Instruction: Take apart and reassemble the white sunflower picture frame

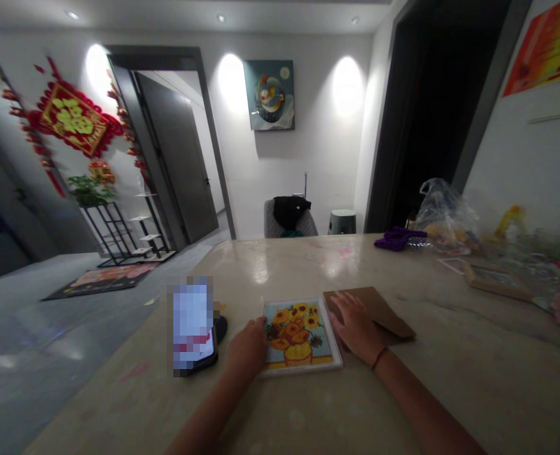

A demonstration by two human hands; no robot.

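A sunflower picture (pixel 299 335) with a pale, clear-looking border lies flat on the table in front of me. My left hand (pixel 249 346) is closed at its left edge, thumb side against the border. On the other side, my right hand (pixel 353 322) rests palm down with its fingers stretched out over a brown envelope or board (pixel 384 313). The base of that hand is close to the picture's right edge, and a thin red cord circles the wrist. The brown piece lies partly under my right fingers.
A phone (pixel 194 328), its screen blurred out, stands tilted on a dark holder at the left. Along the right of the stone-patterned table (pixel 299 417) are a wooden frame (pixel 495 282), a clear plastic bag (pixel 445 218) and a purple cloth-like item (pixel 398 238). A chair (pixel 273 218) stands beyond.
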